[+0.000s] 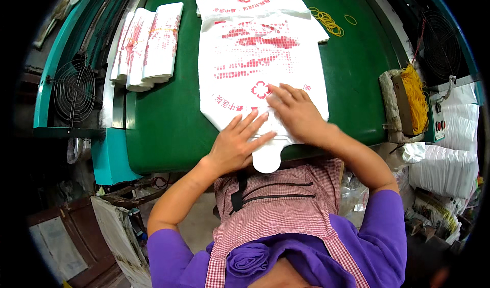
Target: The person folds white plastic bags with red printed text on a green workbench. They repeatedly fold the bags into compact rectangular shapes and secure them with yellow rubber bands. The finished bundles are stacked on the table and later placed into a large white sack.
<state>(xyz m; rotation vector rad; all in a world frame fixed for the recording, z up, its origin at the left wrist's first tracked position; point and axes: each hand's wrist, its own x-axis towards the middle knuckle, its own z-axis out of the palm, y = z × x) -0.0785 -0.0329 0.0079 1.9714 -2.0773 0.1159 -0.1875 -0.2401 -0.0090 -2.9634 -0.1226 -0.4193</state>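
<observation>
1. The left hand (236, 144) lies flat on the near end of a stack of white plastic carrier bags with red print (260, 68). Its fingers (250, 122) are spread and released; they press down and grasp nothing.

2. The right hand (296, 113) rests palm down on the same stack, just beside the left hand and a little further from the body. Its fingers also are stretched and open, not clenched.

3. The stack lies in the middle of the green bench (163, 119), lengthwise away from the person. One rounded white tab of the stack hangs over the near edge of the bench.

4. On the left part of the bench lie folded bundles of the same white bags (148, 45), well apart from the hands. Near the far right corner lie loose yellow rubber bands (327, 21), and a box with more yellow bands (414, 100) stands at the right edge.

5. In my judgement the thin bags are slippery. If the two hands push with unequal force, the upper layers can slide and the edges will no longer be even.

6. The overhanging tab can pull the near end off the edge if the pressure is lifted, I think.

7. A wire fan guard (74, 91) sits at the left; air from there could lift the loose layers.
</observation>
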